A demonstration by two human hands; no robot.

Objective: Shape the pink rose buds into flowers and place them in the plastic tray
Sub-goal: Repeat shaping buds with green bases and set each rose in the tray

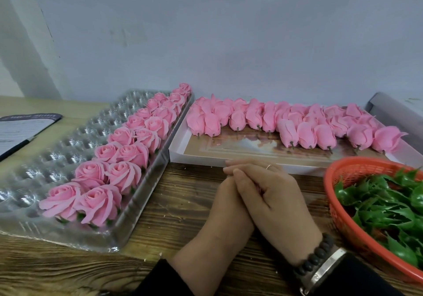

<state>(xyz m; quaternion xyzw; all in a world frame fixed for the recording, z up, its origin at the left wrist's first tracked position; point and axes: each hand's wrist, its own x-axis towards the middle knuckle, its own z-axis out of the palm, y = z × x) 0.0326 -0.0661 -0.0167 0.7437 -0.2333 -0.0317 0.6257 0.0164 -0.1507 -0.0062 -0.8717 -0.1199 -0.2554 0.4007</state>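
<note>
Hands: left hand (225, 206) and right hand (272, 195) lie together at lower centre of the frame on the wooden table (174, 195), the right laid over the left, fingers straight and pointing up-left; neither holds a flower.
Right wrist: dark bead bracelet (313, 257) and a metal bangle (327, 270); a thin ring (269, 166) on one finger.
Rose buds (286, 124): unshaped pink buds lie in rows on a white flat box (196, 154) at centre right, just above the fingertips, not touching them.
Plastic tray (75, 140): clear, at left of the hands; two rows of shaped pink roses (128, 149) fill its right side, the nearest close to the left hand.
Basket (343, 181): orange, lower right, holding green leaf pieces (384, 206), just beside the right hand.
Paper (20, 128): a printed sheet at the left edge.
</note>
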